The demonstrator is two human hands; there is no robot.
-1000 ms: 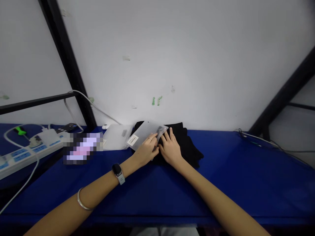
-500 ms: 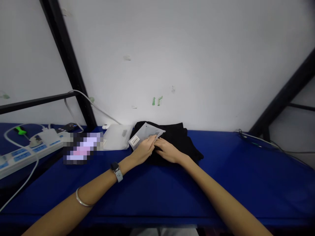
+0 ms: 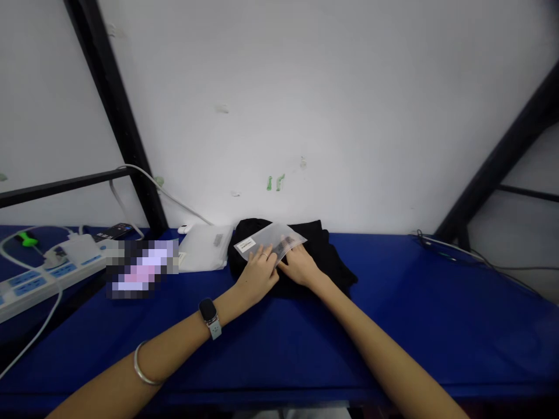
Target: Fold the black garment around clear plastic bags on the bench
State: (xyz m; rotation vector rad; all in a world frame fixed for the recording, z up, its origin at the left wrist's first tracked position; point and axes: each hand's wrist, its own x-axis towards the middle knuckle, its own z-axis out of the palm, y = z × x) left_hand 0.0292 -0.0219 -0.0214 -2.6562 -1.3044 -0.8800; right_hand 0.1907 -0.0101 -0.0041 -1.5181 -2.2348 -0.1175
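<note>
A frosted plastic bag (image 3: pixel 267 235) with a white barcode label lies slanted over a black folded cloth (image 3: pixel 329 256), probably a garment. My left hand (image 3: pixel 258 272) is closed on the bag's near edge, its fingers on top of the film. Inside or beneath the bag's right end is my right hand (image 3: pixel 299 265); its outstretched fingers show through the film, and its thumb points toward my left hand. The dark cloth spreads under both hands. Whether the right fingers hold anything, I cannot make out.
More frosted bags (image 3: pixel 205 247) lie stacked on the blue table (image 3: pixel 271 349) to the left. A blurred-out phone-like object (image 3: pixel 142 270), a white power strip (image 3: pixel 48 282) and a green-handled screwdriver (image 3: pixel 27 238) are further left. Cables (image 3: pixel 463 251) lie at the right, by a black frame post (image 3: pixel 493 151).
The bag has turned flatter and shifted right. My right fingers, earlier beside the bag on the cloth, now show through its film. My left hand has moved slightly nearer me.
</note>
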